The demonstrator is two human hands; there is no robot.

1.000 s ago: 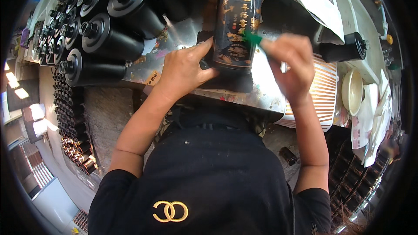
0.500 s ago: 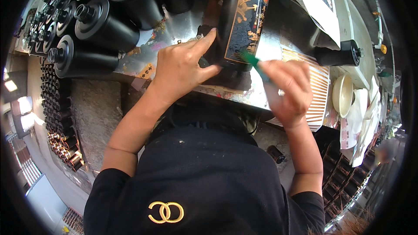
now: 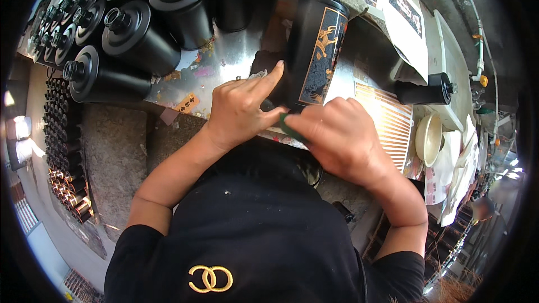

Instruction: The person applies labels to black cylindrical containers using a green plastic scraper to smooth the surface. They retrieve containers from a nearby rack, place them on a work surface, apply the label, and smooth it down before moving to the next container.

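Note:
A black bottle (image 3: pixel 296 39) lies on its side with its neck pointing away from me. Its side bears a panel (image 3: pixel 321 62) with gold-and-dark pictures and an orange border. My left hand (image 3: pixel 238 106) rests at the bottle's left side, index finger stretched along it and thumb extended toward its base; the fingers are apart. Just past the base, my right hand (image 3: pixel 342 140) is closed on a small flat green scraper (image 3: pixel 292 128), whose edge is close to my left thumb. The right hand is slightly blurred and hides most of the scraper.
Several black bottles (image 3: pixel 140 31) stand crowded at the far left of the metal table (image 3: pixel 224 50). On the right are a striped orange-and-white sheet (image 3: pixel 384 123), another black bottle (image 3: pixel 424 90), a cream bowl (image 3: pixel 428 140) and printed sheets (image 3: pixel 405 22).
My right hand has swept left and nearer with the green scraper, from beside the bottle's base to next to my left thumb. The panel has turned toward the right. The view has shifted slightly.

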